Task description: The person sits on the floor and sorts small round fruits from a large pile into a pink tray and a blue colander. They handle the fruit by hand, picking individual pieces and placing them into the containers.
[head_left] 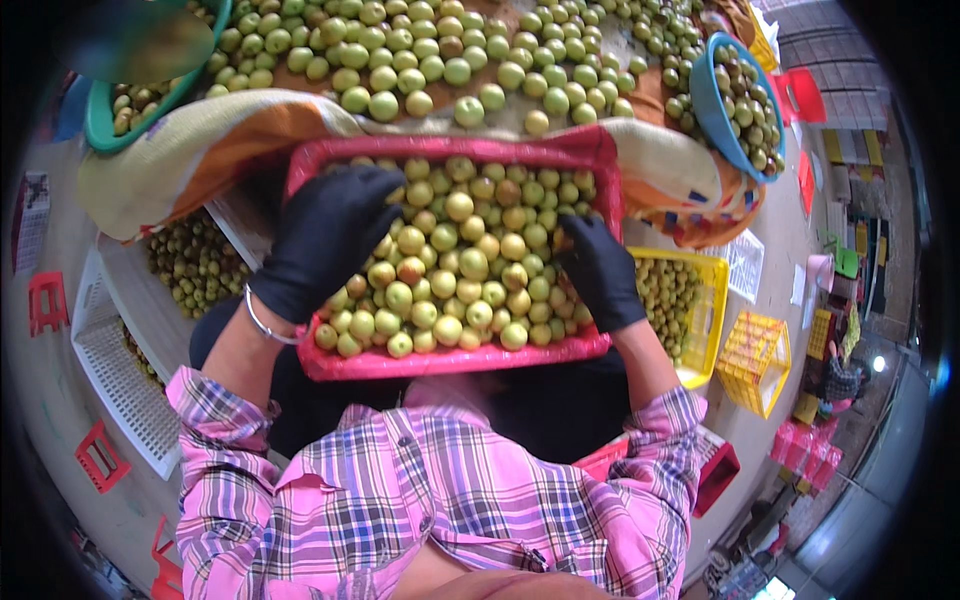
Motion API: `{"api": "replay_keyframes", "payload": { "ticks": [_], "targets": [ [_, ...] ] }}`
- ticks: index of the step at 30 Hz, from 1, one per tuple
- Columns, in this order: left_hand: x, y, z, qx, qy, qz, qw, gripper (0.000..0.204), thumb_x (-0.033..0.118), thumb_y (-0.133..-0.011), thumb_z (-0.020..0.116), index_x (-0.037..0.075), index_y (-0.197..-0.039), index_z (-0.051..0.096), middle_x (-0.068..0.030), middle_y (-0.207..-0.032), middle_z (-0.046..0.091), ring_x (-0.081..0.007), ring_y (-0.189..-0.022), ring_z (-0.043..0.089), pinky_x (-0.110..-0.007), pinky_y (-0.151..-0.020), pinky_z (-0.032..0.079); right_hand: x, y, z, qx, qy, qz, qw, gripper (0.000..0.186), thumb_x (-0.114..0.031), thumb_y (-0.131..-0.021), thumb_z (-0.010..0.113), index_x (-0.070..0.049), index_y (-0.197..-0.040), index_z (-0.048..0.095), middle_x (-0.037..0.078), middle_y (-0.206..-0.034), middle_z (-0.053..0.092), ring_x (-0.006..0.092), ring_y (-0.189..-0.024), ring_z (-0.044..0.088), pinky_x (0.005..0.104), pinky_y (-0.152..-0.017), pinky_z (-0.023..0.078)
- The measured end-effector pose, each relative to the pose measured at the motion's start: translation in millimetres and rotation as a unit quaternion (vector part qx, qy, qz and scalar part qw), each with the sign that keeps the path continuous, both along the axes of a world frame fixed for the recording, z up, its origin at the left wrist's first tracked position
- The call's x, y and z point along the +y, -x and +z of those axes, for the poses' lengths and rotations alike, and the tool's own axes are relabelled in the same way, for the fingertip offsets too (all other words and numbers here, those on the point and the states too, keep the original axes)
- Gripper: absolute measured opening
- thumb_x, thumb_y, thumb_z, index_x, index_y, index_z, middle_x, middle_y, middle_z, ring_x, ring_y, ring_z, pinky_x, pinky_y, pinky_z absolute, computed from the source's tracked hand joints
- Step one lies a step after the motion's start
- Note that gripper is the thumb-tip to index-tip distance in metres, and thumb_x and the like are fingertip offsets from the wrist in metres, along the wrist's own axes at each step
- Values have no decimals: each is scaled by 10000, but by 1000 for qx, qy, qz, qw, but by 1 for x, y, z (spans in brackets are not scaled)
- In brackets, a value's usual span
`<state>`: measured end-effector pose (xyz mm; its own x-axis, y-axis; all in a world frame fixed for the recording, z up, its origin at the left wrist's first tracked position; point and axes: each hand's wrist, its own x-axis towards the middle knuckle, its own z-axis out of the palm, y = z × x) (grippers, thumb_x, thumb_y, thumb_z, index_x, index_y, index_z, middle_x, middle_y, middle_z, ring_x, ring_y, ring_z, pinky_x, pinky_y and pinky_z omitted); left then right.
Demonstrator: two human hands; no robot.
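1. Resting in the lap area: a pink-red rectangular plastic tray (455, 362), shallow-walled, heaped with small round smooth fruit (465, 265), yellow-green, a few blushing orange.
2. Lying flat and spread on the fruit at the tray's left side: the left hand (325, 235) in a black knit glove, pinching nothing; a thin silver bangle (262, 322) circling the wrist.
3. Pressing into the fruit at the tray's right side: the right hand (598, 268), also black-gloved, fingers loosely curled; fingertips sinking among fruit, so hard to tell whether gripping any.
4. Spreading beyond the tray: more loose green fruit on a patterned cloth (200, 150), soft and folded at its edge.
5. Flanking: a blue bowl (703, 105) and a green bowl (100, 125), a yellow lattice crate (712, 300), a white lattice crate (120, 370).
6. Cutting off at the lower edge: pink plaid sleeves (230, 440); bending and darkening toward the rim.
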<state>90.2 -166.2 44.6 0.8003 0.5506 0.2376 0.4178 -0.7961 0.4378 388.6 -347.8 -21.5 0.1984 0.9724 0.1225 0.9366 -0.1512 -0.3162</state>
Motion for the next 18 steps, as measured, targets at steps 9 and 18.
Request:
{"api": "replay_keyframes", "payload": {
  "ticks": [9, 18],
  "targets": [
    [-22, -4, 29, 31, 71, -37, 996, 362, 140, -796, 713, 58, -1136, 620, -142, -1060, 656, -331, -948, 630, -410, -829, 505, 137, -105, 56, 150, -183, -11, 971, 459, -205, -851, 736, -66, -1263, 591, 98, -1155, 653, 196, -916, 663, 315, -796, 527],
    [-2, -6, 38, 22, 136, -34, 990, 359, 138, -787, 693, 48, -1125, 613, -134, -1033, 651, -323, -947, 631, -418, -803, 502, 383, -250, 4, 61, -291, -73, 952, 690, -449, -814, 738, -20, -1321, 549, 216, -1303, 574, 341, -1223, 541, 402, -1049, 409]
  ]
}}
